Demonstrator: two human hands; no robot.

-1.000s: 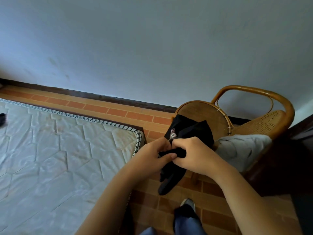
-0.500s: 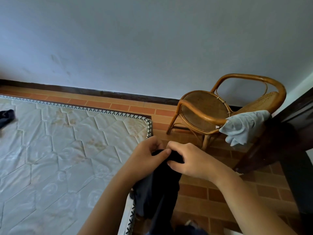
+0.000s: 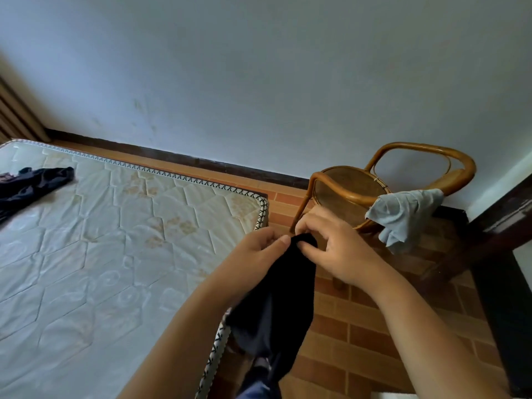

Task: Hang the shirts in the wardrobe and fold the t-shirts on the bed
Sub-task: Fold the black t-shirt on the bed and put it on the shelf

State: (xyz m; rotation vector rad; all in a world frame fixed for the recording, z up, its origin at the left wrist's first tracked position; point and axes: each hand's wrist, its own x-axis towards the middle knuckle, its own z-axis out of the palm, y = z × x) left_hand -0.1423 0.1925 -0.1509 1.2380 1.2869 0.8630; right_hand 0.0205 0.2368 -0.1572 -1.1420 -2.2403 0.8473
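Far left, a dark garment (image 3: 34, 182) lies crumpled on the bed (image 3: 115, 254). My left hand (image 3: 259, 251) and right hand (image 3: 336, 249) sit close together, both pinching the top of the black garment (image 3: 276, 306), which hangs beside the mattress corner. With it bunched like this I could spread the wrong edge and twist it, or drag its tail on the floor (image 3: 359, 326). The grey garment (image 3: 403, 217) drooping off the rattan chair (image 3: 345, 191) may slide. No label or writing is legible.

A dark garment (image 3: 31, 182) lies crumpled on the bare quilted mattress (image 3: 115, 254).
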